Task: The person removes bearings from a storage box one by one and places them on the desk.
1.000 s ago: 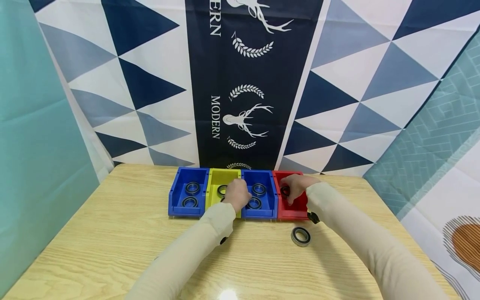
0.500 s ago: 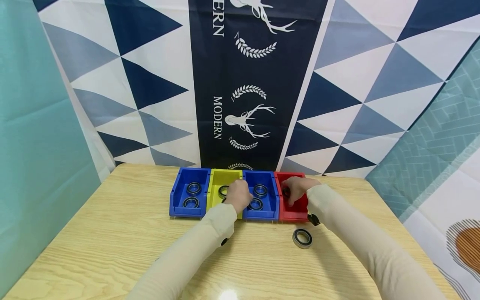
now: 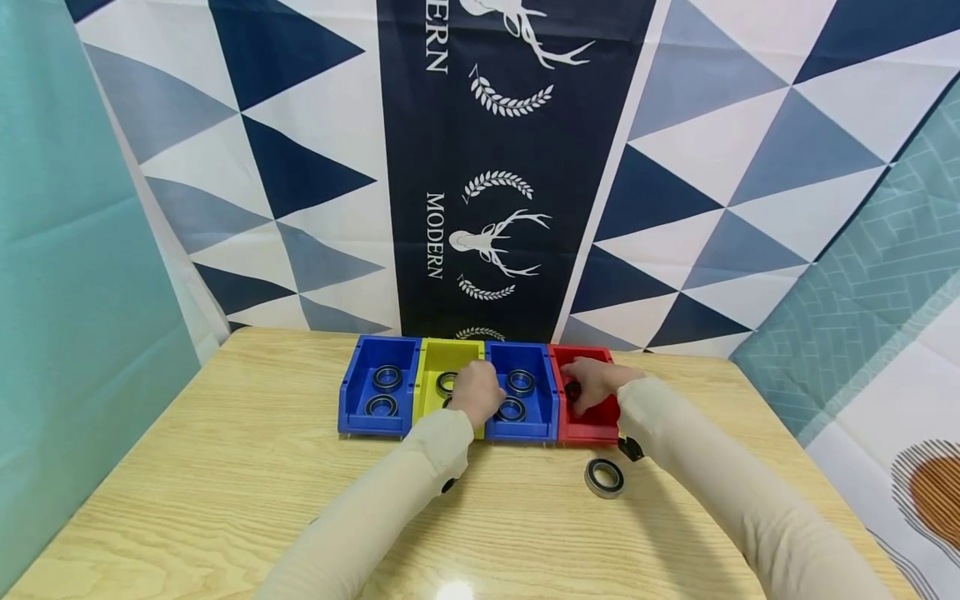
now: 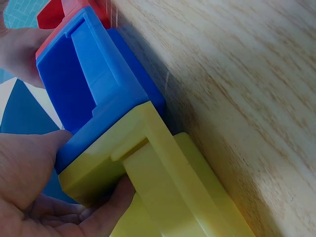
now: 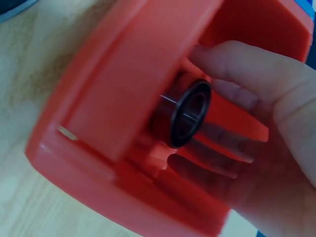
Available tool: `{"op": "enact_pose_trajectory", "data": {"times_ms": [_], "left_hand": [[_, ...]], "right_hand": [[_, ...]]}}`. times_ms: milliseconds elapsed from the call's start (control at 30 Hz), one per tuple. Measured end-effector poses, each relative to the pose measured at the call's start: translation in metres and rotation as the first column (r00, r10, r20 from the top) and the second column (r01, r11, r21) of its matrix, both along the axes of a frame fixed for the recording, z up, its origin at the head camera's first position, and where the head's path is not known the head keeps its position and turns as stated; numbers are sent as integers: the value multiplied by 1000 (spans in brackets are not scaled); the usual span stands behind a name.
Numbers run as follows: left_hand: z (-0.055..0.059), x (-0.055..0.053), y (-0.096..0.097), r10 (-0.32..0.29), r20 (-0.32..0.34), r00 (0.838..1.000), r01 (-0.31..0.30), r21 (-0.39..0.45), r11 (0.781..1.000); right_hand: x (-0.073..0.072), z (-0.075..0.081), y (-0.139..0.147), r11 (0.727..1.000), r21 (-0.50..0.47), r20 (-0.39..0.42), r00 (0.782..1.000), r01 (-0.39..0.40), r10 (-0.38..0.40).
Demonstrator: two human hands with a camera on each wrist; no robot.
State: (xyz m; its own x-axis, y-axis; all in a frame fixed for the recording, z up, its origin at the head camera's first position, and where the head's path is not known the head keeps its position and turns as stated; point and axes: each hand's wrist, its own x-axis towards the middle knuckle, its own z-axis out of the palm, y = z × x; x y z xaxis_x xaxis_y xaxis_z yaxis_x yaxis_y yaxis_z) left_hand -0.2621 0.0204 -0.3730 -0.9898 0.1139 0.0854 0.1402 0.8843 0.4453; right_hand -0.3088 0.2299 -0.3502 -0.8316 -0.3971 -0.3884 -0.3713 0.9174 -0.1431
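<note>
In the head view my left hand (image 3: pixel 478 392) is over the partition between the yellow bin (image 3: pixel 453 352) and the right-hand blue bin (image 3: pixel 513 352). The left wrist view shows its thumb on the blue side and fingers inside the yellow bin (image 4: pixel 163 182), pinching the adjoining walls. My right hand (image 3: pixel 592 385) reaches into the red bin (image 3: pixel 588 432). There, in the right wrist view, a dark-rimmed ball bearing (image 5: pixel 190 116) stands on edge near the bin's front wall. Thumb and fingers are spread around it; whether a fingertip touches it is unclear.
A larger bearing (image 3: pixel 604 477) lies on the wooden table (image 3: pixel 225 483) before the red bin. The left blue bin (image 3: pixel 377 350) holds two bearings; the right blue bin also shows two. A patterned cloth (image 3: pixel 315 167) hangs behind.
My right hand has shifted slightly inside the red bin, with its wrist a little further right, and more of the bearing there shows. The left hand stays put on the bin walls.
</note>
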Motion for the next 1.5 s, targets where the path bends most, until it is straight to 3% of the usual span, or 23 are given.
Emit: {"op": "enact_pose_trajectory", "data": {"times_ms": [133,333,567,1000,1233,1500], "left_hand": [[-1,1,0,-4,-3,1000,5,10,1000],[-3,0,0,-2,-6,1000,2,14,1000],[-1,0,0,-8,1,1000,8,20,1000],[-2,-1,1,-5,8,1000,5,24,1000],[-6,0,0,-13,-3,1000,13,27,1000],[0,1,0,-14,-12,1000,14,0,1000]], "right_hand": [[-2,-11,3,999,-21,-49,998,-36,35],[-3,-24,4,999,-45,-111,994,-14,9],[-4,-34,4,1000,-7,-183,983,-5,4],[-4,-46,6,996,14,-184,979,89,-85],[1,-45,8,996,7,-201,976,89,-86],[9,-36,8,999,6,-267,963,42,-39]]}}
